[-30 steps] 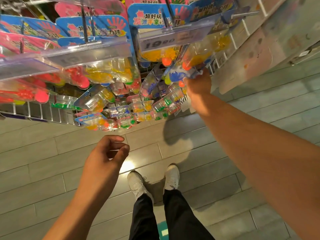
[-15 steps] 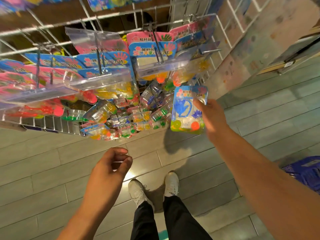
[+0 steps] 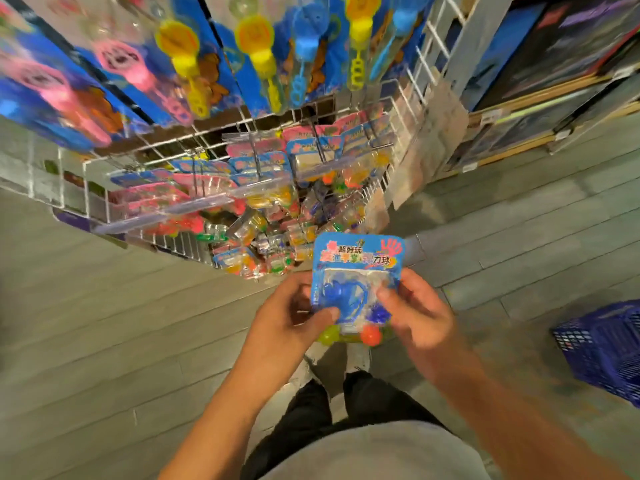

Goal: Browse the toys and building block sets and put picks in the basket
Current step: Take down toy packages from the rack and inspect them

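Note:
A blue blister-card toy pack (image 3: 356,268) with a blue sticky hand and small coloured balls is held upright in front of me at waist height. My left hand (image 3: 294,317) grips its left edge, thumb on the front. On the right edge my right hand (image 3: 419,313) pinches the pack, with the thumb over the clear bubble. A dark blue mesh basket (image 3: 602,351) stands on the floor at the right, apart from both hands.
A white wire rack (image 3: 242,157) ahead carries hooks of similar packs (image 3: 263,216), with bubble wands (image 3: 183,53) hanging above. Wooden shelves with boxed sets (image 3: 554,91) run along the upper right. Grey plank floor (image 3: 104,323) surrounds my white shoes (image 3: 356,355).
My right hand pulled the pack off its hook and brought it down toward me. My left hand rose and took hold of the pack's left edge. The view tilted up and the basket came into sight.

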